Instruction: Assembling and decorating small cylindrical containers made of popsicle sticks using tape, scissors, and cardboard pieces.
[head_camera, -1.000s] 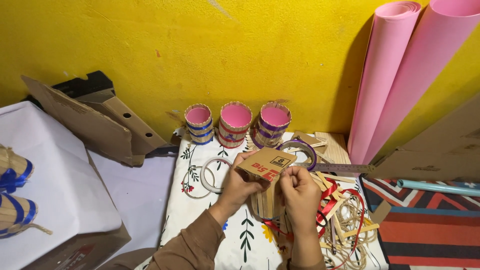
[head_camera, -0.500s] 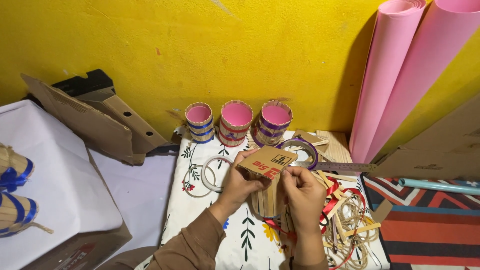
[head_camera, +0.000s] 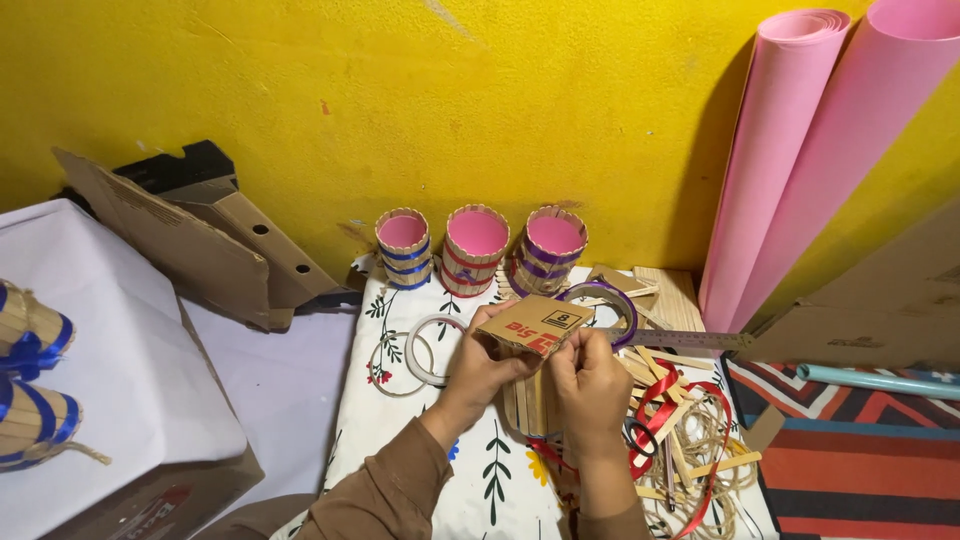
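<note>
Craft bench seen from above, against a yellow wall. Your left hand and right hand meet at the centre of the floral cloth, both pinched on a small piece of brown cardboard held tilted above a row of flat wooden sticks. The step in hand appears to be fitting or sizing this cardboard against the sticks, though your fingers hide the contact, so whether card and sticks touch cannot be told. The next move likely calls for a steady two-handed grip and a square alignment of the card's edge with the stick ends. Behind stand three stick-built cups with pink linings; a purple tape roll lies just beside the card, a white tape ring to its left, red ribbon and loose sticks to the right.
</note>
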